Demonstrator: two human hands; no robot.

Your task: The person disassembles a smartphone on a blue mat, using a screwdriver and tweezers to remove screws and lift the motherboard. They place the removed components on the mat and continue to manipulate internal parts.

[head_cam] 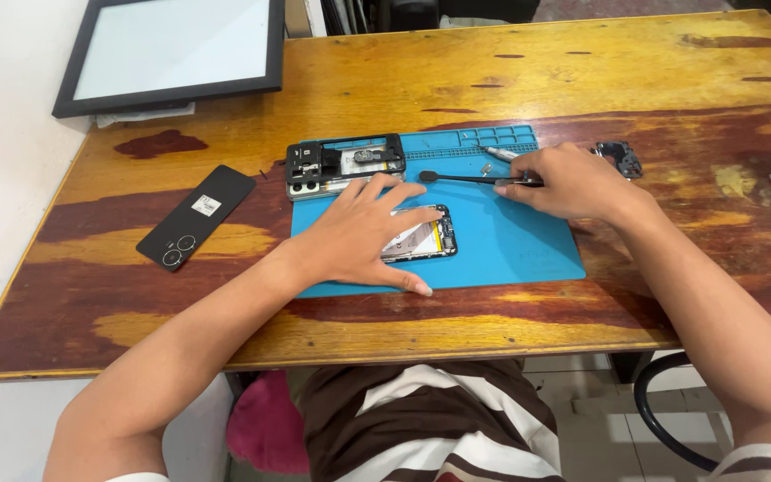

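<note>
Fingers of the left hand (363, 234) lie spread, pressing flat on the opened black phone with its exposed battery (421, 236), which rests on the blue rubber work mat (528, 241). It looks thin, stiff and fragile — best gripped by its edges. Beyond it, the right hand (573, 183) pinches a slim black pry tool (461, 178) — near a black inner phone frame (345, 165).

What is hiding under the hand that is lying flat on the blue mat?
An opened phone lies under the left hand. Only its right end shows, with a pale battery and yellow strip. The rest is covered.
</note>
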